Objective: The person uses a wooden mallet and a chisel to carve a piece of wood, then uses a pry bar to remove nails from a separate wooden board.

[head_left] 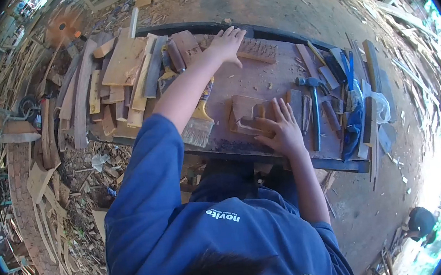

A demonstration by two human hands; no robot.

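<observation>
My left hand (227, 46) reaches to the far side of the workbench (227, 95), fingers spread. It lies over the left part of a long wooden piece with a rough, carved-looking surface (261, 51). Closer to my body, my right hand (285, 130) is open, its stretched fingers at the right edge of a flat brown wooden piece (243, 105) and partly covering it. Left of that piece is a wide brush (198, 132) with pale bristles and a yellow handle. A hammer (315, 114) with a blue handle lies just right of my right hand.
Many wood offcuts (126, 61) are piled on the bench's left side. Blue cloth (353, 129), a clear plastic bag (381, 107) and narrow tools crowd its right end. A dark raised rim (296, 35) runs along the far edge. Scrap wood (48, 182) litters the ground at left.
</observation>
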